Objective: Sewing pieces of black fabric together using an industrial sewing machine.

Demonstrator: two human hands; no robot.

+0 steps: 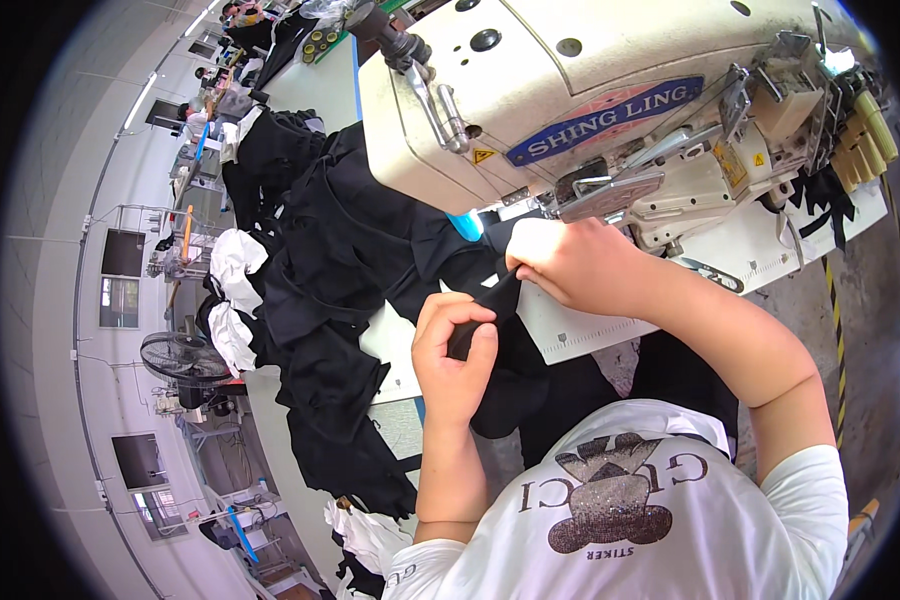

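A strip of black fabric is stretched between my two hands in front of the sewing machine. My left hand is closed on its near end, the fingers curled over and the thumb held up. Close under the lit needle area, my right hand pinches the fabric's far end between thumb and fingers. The machine's presser parts are partly hidden behind my right hand. More black cloth hangs below the strip, over the edge of the white worktable.
A heap of black garments covers the table's left side, with white cloth beside it. Metal thread snips lie right of my right hand. Black fabric scraps hang at the far right. A black fan stands beyond the table.
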